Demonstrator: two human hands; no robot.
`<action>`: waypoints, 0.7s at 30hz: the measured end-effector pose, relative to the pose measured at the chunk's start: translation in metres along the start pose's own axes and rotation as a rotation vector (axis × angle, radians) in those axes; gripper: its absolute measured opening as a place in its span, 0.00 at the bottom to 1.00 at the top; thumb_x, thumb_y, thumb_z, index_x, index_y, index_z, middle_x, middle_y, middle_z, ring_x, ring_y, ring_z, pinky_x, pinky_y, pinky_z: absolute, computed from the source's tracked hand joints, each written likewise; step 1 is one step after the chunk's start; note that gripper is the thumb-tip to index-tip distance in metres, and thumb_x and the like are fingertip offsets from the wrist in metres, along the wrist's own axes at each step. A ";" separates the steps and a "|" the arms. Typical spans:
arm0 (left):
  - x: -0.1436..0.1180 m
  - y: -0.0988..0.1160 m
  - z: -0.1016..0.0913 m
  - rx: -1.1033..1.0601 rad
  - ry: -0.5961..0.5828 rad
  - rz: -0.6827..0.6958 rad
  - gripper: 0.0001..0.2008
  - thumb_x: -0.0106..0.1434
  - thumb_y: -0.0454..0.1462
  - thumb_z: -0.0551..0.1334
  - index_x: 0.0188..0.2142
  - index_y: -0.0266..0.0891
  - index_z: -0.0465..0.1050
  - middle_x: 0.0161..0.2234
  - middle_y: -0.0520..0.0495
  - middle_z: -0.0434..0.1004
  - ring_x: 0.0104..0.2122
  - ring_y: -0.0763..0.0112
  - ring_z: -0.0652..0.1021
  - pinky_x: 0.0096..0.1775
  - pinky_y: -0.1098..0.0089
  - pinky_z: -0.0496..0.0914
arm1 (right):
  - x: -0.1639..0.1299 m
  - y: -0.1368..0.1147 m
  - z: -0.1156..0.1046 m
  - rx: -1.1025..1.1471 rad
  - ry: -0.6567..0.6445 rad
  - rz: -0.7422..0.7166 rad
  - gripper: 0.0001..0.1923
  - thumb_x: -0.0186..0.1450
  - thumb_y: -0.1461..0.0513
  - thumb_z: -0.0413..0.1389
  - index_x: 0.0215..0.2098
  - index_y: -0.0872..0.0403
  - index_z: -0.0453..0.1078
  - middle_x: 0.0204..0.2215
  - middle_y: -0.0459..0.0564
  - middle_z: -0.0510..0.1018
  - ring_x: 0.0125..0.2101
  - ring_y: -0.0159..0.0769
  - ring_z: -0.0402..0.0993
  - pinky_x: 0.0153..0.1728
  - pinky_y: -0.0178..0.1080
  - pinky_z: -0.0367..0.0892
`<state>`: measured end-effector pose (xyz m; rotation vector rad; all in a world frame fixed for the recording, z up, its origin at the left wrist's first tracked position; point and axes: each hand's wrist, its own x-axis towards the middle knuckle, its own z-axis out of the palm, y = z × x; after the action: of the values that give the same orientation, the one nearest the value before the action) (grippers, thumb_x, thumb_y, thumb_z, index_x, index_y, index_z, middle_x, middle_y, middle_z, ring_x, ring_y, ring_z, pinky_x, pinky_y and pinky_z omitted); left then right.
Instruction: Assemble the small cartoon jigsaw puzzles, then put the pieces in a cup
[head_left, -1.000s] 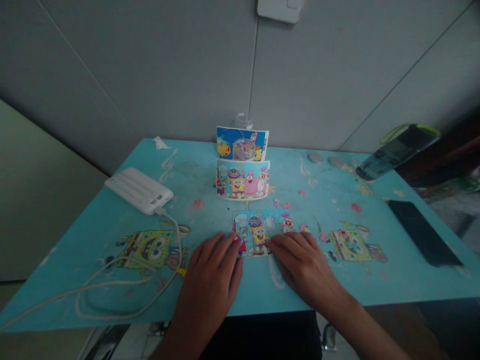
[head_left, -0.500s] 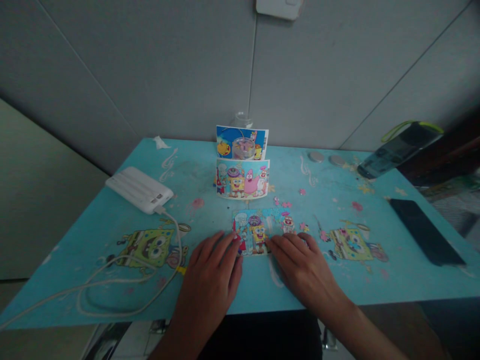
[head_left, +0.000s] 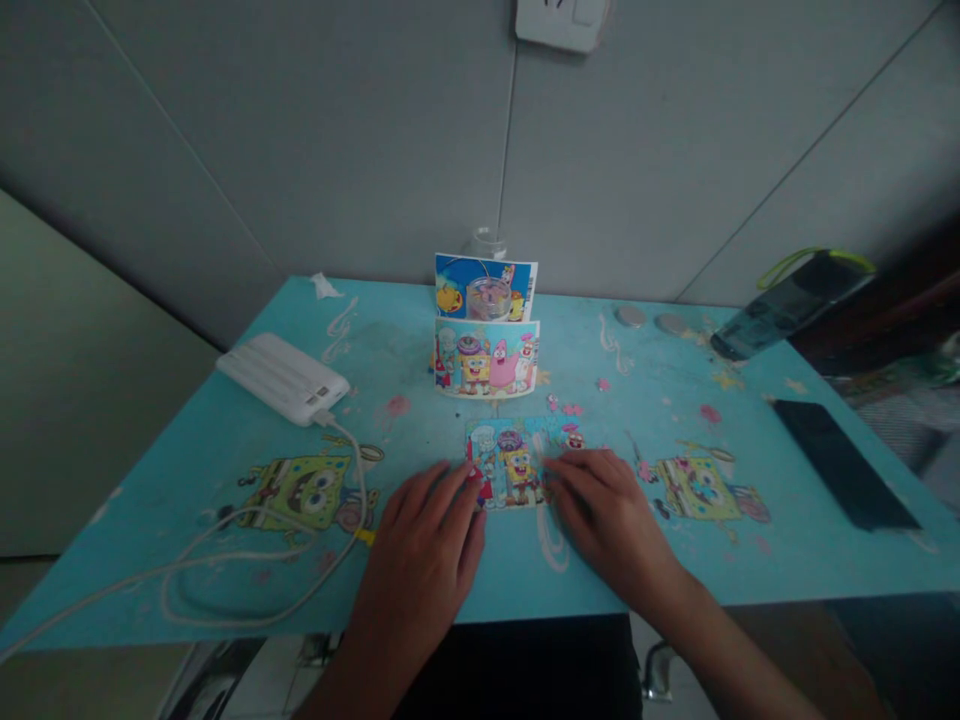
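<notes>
Left hand (head_left: 424, 535) lies flat and open, fingertips touching the lower left edge of the jigsaw puzzle (head_left: 517, 462). Right hand (head_left: 611, 520) lies flat, fingers spread, gripping nothing, covering the puzzle's right part. Puzzle: thin, rectangular, glossy cartoon print, flat on the table (head_left: 187, 450) near its front edge. Table surface: light blue, printed with cartoon figures, scuffed. Behind the puzzle, a printed reference card (head_left: 486, 358) stands upright. Rear left: white ribbed power bank (head_left: 281, 378) with looped white cable (head_left: 247, 560). Far right: flat black phone (head_left: 844, 462).
</notes>
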<state>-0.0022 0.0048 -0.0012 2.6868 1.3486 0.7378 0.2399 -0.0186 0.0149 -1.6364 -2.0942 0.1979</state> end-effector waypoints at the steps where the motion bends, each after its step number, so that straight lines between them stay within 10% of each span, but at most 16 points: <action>1: 0.000 0.000 0.000 0.001 0.003 0.001 0.15 0.69 0.34 0.58 0.55 0.37 0.72 0.56 0.42 0.75 0.55 0.52 0.73 0.54 0.49 0.69 | 0.003 0.000 -0.001 -0.003 -0.010 0.012 0.13 0.72 0.61 0.54 0.53 0.52 0.74 0.46 0.55 0.76 0.47 0.45 0.71 0.51 0.51 0.65; 21: 0.000 -0.002 0.002 0.024 0.017 0.026 0.15 0.69 0.34 0.59 0.54 0.39 0.73 0.54 0.41 0.77 0.54 0.51 0.74 0.53 0.49 0.70 | 0.036 0.008 -0.006 0.024 -0.166 -0.015 0.04 0.65 0.60 0.64 0.39 0.49 0.77 0.34 0.46 0.79 0.40 0.37 0.76 0.41 0.41 0.64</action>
<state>-0.0023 0.0063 -0.0036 2.7271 1.3376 0.7533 0.2431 0.0169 0.0269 -1.6400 -2.2158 0.3636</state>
